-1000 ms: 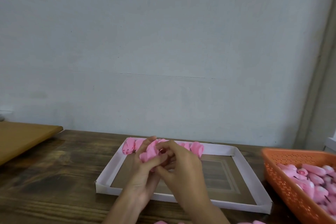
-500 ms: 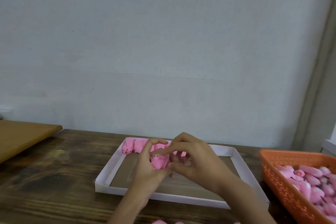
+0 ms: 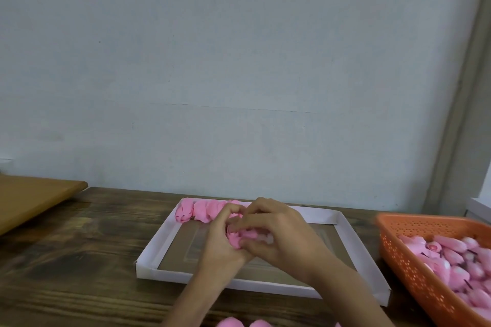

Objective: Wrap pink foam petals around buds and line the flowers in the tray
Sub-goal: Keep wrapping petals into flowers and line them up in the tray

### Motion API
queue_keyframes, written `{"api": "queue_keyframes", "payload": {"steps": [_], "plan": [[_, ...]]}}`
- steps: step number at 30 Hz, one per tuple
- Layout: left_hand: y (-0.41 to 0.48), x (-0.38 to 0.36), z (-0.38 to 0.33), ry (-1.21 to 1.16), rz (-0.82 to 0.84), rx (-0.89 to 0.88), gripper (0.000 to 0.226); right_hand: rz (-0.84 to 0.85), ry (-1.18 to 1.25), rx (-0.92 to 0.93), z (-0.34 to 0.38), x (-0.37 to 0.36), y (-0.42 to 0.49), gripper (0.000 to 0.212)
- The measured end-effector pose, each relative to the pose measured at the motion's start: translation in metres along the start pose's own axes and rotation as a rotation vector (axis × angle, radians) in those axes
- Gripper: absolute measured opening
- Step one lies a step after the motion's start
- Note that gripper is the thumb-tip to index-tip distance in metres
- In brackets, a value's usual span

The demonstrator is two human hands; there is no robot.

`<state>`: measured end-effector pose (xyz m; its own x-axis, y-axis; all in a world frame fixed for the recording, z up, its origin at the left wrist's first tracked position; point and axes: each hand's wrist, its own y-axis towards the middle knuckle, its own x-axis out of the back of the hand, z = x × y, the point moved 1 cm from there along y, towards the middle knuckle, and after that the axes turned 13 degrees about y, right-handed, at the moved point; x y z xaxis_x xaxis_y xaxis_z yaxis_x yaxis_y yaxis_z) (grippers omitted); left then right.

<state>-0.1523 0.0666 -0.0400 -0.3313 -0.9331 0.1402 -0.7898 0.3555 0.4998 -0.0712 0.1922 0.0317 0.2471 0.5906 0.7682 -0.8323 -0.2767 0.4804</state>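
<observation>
You hold a half-wrapped pink foam flower [image 3: 238,238] between both hands, above the middle of the white cardboard tray [image 3: 153,248]. Your left hand [image 3: 219,245] cups it from the left and below, fingers curled round it, with one finger arching over its top. Your right hand [image 3: 283,235] closes on it from the right, its curled fingertips [image 3: 248,220] pressing the pink foam, so only a small patch of the flower shows between the two hands. A row of finished flowers [image 3: 198,210] lies side by side along the tray's far edge, starting at its far left corner and running behind your hands. The tray sits on a dark wooden desk [image 3: 79,247]. Near the desk's right edge stands an orange basket [image 3: 398,257] heaped with pink buds [image 3: 451,252]. More pink pieces [image 3: 230,322] lie at the desk's near edge, cut off by the frame. A tan board [image 3: 32,196] overlaps the desk's far left corner.
</observation>
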Motion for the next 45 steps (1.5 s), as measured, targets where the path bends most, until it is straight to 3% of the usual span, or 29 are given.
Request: {"api": "queue_keyframes", "payload": {"steps": [5,8,13,17,28,32,37,45], "plan": [[0.002,0.000,0.004,-0.099,-0.018,0.061,0.046,0.021,0.121,-0.052,-0.004,-0.003,-0.001,0.018],[0.003,0.000,0.008,-0.129,-0.046,0.082,0.054,-0.085,0.255,-0.142,-0.005,-0.006,0.000,0.023],[0.000,0.000,0.009,0.156,-0.121,-0.004,0.075,-0.211,0.490,-0.450,-0.011,-0.014,0.003,0.028],[-0.003,-0.001,0.008,0.250,-0.127,-0.038,0.083,-0.254,0.618,-0.518,-0.014,-0.013,0.002,0.029],[-0.005,-0.002,0.004,0.296,-0.108,-0.043,0.069,-0.377,0.687,-0.318,-0.003,-0.023,0.006,0.030],[-0.004,0.000,0.001,0.265,-0.188,-0.035,0.062,-0.409,0.603,-0.217,-0.002,-0.016,0.006,0.016],[-0.004,0.002,-0.001,0.212,-0.204,-0.059,0.053,-0.062,0.102,-0.032,-0.001,-0.007,0.003,0.036],[-0.002,0.001,0.009,0.221,-0.174,0.006,0.059,0.000,0.029,0.028,0.000,-0.015,0.004,0.040]]}}
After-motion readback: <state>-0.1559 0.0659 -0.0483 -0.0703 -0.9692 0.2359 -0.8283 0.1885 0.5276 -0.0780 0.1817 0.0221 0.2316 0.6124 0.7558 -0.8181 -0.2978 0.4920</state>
